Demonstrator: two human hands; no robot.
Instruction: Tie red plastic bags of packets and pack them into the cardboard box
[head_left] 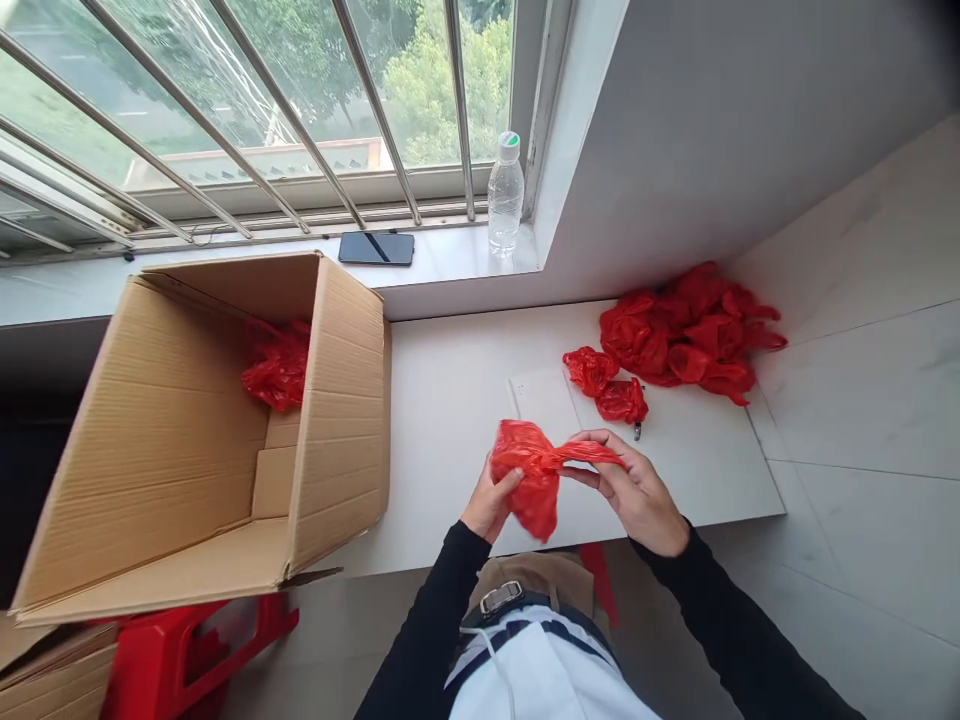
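Between my hands, above the white tabletop [450, 400], is a red plastic bag [529, 470], bunched and twisted at its neck. My left hand [491, 495] grips the wide, puffed part, thumb in front. The twisted end is pinched in the fingers of my right hand [634, 490]. Just beyond my right hand lie two small bundled red bags [606, 385], with a small metallic item [637, 431] beside them. A larger heap of red plastic bags [690, 330] rests against the wall at the back right.
An open cardboard box [337, 430] stands at the left with a red bag [279, 365] inside. On the window sill are a phone [376, 248] and a clear bottle [506, 195]. A red plastic stool [187, 655] sits below the box. Walls bound the right side.
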